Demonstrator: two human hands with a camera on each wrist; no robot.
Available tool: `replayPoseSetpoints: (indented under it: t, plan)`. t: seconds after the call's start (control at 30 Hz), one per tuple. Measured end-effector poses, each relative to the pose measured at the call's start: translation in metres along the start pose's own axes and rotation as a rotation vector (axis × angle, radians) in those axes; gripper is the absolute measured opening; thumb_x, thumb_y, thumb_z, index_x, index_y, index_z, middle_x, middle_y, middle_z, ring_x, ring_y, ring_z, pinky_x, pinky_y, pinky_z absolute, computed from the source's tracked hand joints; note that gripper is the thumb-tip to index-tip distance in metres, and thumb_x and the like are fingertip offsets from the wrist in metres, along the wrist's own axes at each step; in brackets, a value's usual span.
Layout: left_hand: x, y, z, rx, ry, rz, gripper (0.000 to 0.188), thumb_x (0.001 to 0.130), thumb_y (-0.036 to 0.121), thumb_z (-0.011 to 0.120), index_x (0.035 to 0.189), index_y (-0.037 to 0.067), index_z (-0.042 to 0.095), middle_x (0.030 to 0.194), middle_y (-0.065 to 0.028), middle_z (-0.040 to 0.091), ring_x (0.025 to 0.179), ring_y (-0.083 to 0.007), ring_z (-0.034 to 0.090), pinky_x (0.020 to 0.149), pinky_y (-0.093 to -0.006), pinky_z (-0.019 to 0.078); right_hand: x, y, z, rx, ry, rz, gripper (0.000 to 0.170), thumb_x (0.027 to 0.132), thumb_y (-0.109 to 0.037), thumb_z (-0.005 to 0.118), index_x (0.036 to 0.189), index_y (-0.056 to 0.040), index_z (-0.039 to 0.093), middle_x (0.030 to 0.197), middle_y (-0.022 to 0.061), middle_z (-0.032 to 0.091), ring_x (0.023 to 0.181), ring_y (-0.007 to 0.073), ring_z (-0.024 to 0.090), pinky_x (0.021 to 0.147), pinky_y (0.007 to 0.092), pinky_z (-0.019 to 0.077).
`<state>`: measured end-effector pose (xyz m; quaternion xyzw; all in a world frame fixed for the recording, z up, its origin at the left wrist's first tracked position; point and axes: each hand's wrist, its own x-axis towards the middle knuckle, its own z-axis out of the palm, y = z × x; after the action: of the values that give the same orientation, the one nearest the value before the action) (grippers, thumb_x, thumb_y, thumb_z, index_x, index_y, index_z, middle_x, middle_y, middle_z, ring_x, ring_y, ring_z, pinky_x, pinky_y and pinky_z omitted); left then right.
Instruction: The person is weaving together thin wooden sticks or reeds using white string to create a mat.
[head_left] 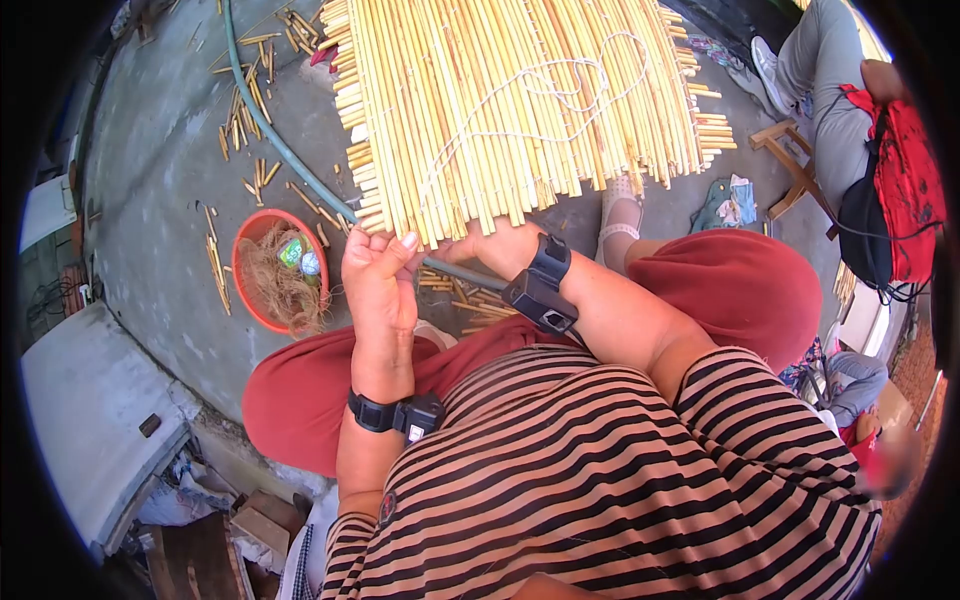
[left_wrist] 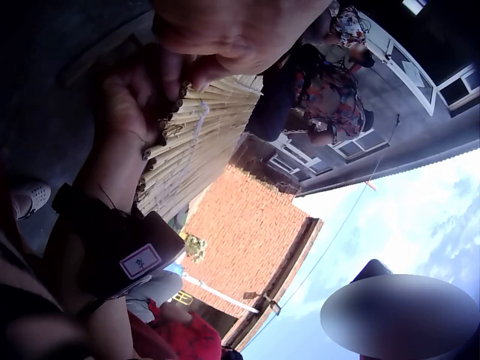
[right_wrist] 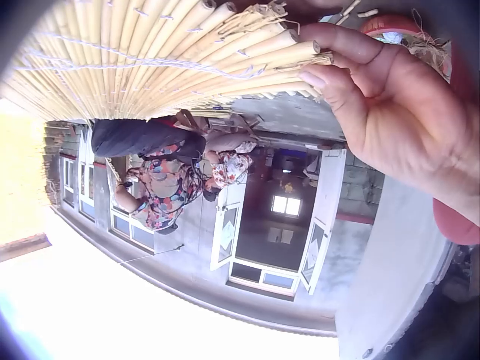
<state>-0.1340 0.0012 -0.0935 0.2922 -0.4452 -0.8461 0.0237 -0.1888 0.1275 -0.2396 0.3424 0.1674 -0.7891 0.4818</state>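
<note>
The left hand pinches stalk ends between thumb and fingers at the near edge of the stalk mat, which spreads out beyond the fingertips. The right hand is just beside it at the same edge; its fingers are partly hidden there, so I can't fairly tell whether they grip. White cord lies looped on the mat, ahead of the fingers. Left of them sits an orange-red basin with fibres in it; farther off, past a hose, cut stalk pieces lie scattered.
</note>
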Motion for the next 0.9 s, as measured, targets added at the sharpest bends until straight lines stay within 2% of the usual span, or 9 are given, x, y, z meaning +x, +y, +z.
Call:
replayPoseSetpoints:
  t: [0.27,0.37,0.4,0.47,0.57,0.67,0.7,0.8,0.9]
  plan:
    - [-0.003,0.003,0.007,-0.007,-0.129,0.011,0.043,0.080,-0.009,0.060,0.119,0.000,0.046,0.112,-0.0135,0.061,0.099,-0.0226,0.062,0.084,-0.0353,0.0542,0.022,0.008,-0.017,-0.074,0.135,-0.021,0.033,0.092,-0.041,0.050,0.077,-0.0125,0.056,0.058,0.0014,0.052,0.041,0.0079,0.036,0.034,0.0202,0.0234]
    - [-0.005,0.018,0.019,-0.051,-0.032,0.019,0.037,0.079,-0.011,0.060,0.111,0.001,0.049,0.103,-0.0109,0.063,0.089,-0.0183,0.064,0.078,-0.0310,0.0556,0.028,0.001,-0.027,-0.111,0.188,0.023,0.033,0.092,-0.041,0.051,0.076,-0.0126,0.056,0.057,0.0013,0.051,0.040,0.0077,0.035,0.035,0.0203,0.0228]
    - [0.001,0.018,0.007,-0.025,0.056,0.058,0.034,0.080,-0.010,0.060,0.109,0.002,0.049,0.100,-0.0106,0.064,0.086,-0.0181,0.065,0.075,-0.0309,0.0566,0.036,-0.008,-0.045,0.009,0.089,0.109,0.034,0.093,-0.040,0.049,0.075,-0.0122,0.055,0.057,0.0005,0.050,0.040,0.0070,0.035,0.035,0.0203,0.0234]
    - [0.006,0.019,0.003,-0.018,0.021,0.081,0.033,0.080,-0.010,0.061,0.108,0.002,0.049,0.098,-0.0102,0.064,0.087,-0.0180,0.065,0.073,-0.0312,0.0571,0.013,-0.024,-0.016,-0.117,0.419,0.086,0.033,0.094,-0.039,0.048,0.074,-0.0129,0.054,0.057,-0.0002,0.050,0.039,0.0070,0.034,0.035,0.0205,0.0231]
    - [0.007,0.009,0.004,-0.081,-0.013,0.065,0.035,0.079,-0.010,0.062,0.109,0.003,0.050,0.099,-0.0105,0.064,0.086,-0.0188,0.065,0.071,-0.0320,0.0572,-0.027,-0.033,-0.010,-0.344,0.285,-0.286,0.028,0.097,-0.033,0.043,0.084,-0.0124,0.056,0.066,0.0005,0.054,0.050,0.0074,0.043,0.042,0.0202,0.0314]
    - [0.006,0.005,0.002,-0.076,-0.012,0.070,0.037,0.079,-0.010,0.060,0.111,0.003,0.048,0.099,-0.0104,0.064,0.086,-0.0194,0.065,0.071,-0.0331,0.0573,-0.055,-0.031,-0.005,-0.717,0.297,-0.449,0.025,0.097,-0.030,0.042,0.089,-0.0106,0.056,0.072,0.0022,0.057,0.055,0.0080,0.045,0.047,0.0216,0.0368]
    - [0.005,0.002,0.001,-0.040,0.026,0.088,0.046,0.080,-0.011,0.058,0.122,0.003,0.044,0.100,-0.0109,0.063,0.089,-0.0201,0.065,0.072,-0.0323,0.0565,-0.058,-0.032,-0.013,-0.827,0.332,-0.432,0.021,0.094,-0.026,0.048,0.101,-0.0086,0.058,0.081,0.0048,0.062,0.059,0.0098,0.048,0.052,0.0237,0.0415]
    - [-0.003,0.005,0.007,0.035,0.038,0.161,0.060,0.080,-0.011,0.058,0.134,0.002,0.036,0.100,-0.0117,0.062,0.090,-0.0199,0.065,0.070,-0.0320,0.0561,-0.100,-0.020,0.000,-1.039,0.005,-0.443,0.032,0.090,-0.024,0.056,0.118,-0.0078,0.055,0.099,0.0082,0.062,0.077,0.0146,0.055,0.065,0.0274,0.0478]
    - [-0.006,0.003,0.000,0.151,-0.041,0.194,0.073,0.079,-0.006,0.062,0.143,0.007,0.028,0.105,-0.0131,0.062,0.088,-0.0176,0.063,0.068,-0.0281,0.0536,-0.132,0.005,0.035,-0.657,-0.353,-0.478,0.052,0.087,-0.024,0.061,0.133,-0.0079,0.042,0.118,0.0099,0.058,0.104,0.0236,0.058,0.083,0.0365,0.0495]
